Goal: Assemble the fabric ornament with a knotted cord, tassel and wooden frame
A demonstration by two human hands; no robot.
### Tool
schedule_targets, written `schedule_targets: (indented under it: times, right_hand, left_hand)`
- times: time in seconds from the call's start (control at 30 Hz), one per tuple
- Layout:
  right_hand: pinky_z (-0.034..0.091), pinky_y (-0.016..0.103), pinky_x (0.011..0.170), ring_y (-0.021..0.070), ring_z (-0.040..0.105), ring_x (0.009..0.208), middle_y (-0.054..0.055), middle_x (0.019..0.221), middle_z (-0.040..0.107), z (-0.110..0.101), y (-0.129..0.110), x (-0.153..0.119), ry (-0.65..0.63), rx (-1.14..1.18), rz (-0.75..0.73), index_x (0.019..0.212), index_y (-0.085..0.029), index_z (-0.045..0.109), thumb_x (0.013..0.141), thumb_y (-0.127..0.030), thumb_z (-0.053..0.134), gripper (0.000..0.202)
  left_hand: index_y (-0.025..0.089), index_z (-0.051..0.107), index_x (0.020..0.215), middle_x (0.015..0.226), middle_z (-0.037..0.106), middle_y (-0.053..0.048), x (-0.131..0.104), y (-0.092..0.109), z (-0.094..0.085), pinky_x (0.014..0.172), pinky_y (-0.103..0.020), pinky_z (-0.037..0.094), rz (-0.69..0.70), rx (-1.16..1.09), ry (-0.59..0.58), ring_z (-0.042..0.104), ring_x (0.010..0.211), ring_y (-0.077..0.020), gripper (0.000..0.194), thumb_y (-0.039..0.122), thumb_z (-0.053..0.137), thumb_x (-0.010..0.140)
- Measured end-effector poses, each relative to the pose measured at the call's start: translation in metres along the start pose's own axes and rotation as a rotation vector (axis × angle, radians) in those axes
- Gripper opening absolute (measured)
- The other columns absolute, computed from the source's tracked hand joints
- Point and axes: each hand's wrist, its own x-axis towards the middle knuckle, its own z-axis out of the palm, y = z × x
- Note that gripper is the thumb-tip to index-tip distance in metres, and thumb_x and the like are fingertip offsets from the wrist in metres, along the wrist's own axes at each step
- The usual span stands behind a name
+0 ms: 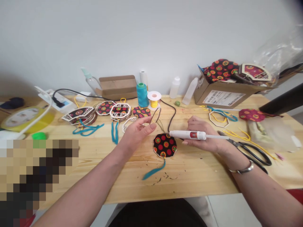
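In my right hand (201,134) is a slim white glue gun (187,135), its tip pointing left and a pale glue stick (217,136) coming out of its back. My left hand (139,130) is closed, thumb against fingers, on a thin dark cord (157,114) that rises in a loop. Just below the gun's tip, a black patterned fabric pendant (165,145) with red and orange flowers lies flat on the wooden table (123,186). A teal tassel (155,170) trails from its lower edge.
Behind the hands stand teal thread (142,94), a yellow spool (154,102) and white bottles (174,87). Finished pendants (120,111) sit to the left. Black-handled scissors (254,151) lie by my right wrist; a full carton (220,94) stands at back right. Dark scraps dot the tabletop.
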Motion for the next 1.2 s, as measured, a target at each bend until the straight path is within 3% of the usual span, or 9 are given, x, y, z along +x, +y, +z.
schedule_targets:
  times: [0.47,0.77,1.2]
  right_hand:
    - [0.031,0.03,0.062,0.0122,0.037,0.057,-0.002,0.056,0.042,0.0015,-0.0014,0.0018,-0.024,-0.04,0.0,0.056,-0.018,0.048,0.08,-0.049,0.059,0.041]
    - [0.029,0.029,0.059,0.0112,0.035,0.056,-0.002,0.056,0.04,0.0,-0.0016,0.0011,-0.011,-0.035,0.034,0.053,-0.018,0.043,0.078,-0.049,0.061,0.044]
    - [0.029,0.03,0.061,0.0118,0.037,0.056,-0.001,0.054,0.042,0.001,-0.0015,0.0017,-0.018,-0.026,-0.01,0.054,-0.017,0.046,0.08,-0.049,0.059,0.043]
  left_hand:
    - [0.016,0.058,0.119,0.077,0.062,-0.002,-0.0038,0.0051,0.0028,0.067,-0.029,0.042,-0.009,-0.026,-0.021,0.055,0.07,-0.0154,0.063,0.05,0.07,0.067]
    - [0.018,0.06,0.118,0.071,0.057,0.001,-0.0027,0.001,0.0009,0.06,-0.026,0.035,0.005,0.002,0.027,0.046,0.06,-0.0114,0.062,0.05,0.071,0.067]
    - [0.014,0.061,0.114,0.073,0.063,-0.001,-0.0038,0.0084,0.0069,0.06,-0.026,0.04,-0.004,-0.103,0.02,0.054,0.065,-0.013,0.065,0.048,0.076,0.06]
